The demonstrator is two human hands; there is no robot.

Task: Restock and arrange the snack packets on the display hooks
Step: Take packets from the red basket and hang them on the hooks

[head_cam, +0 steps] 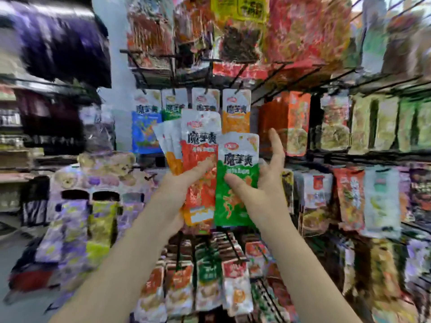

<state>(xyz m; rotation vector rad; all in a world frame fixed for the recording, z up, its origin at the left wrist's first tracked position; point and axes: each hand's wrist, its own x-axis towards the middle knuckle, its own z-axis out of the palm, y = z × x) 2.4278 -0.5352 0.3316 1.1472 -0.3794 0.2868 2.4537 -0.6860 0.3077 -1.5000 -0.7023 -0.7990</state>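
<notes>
our left hand (184, 183) grips a fanned stack of glossy orange-and-white snack packets (200, 164), thumb pressed on the front one. just beside it, our right hand (261, 185) pinches a green-and-white plastic packet (235, 183), fingers spread. both packets are raised before four matching packets hanging on black wire hooks (205, 89).

Blurring out nearly everything around the edges: purple bags (65, 43) up top left, shelf packets (377, 122) on the right. Hiding most of the fanned packets (169, 145) behind the orange packet (200, 159). Cutting both forearms off at the bottom edge.
</notes>
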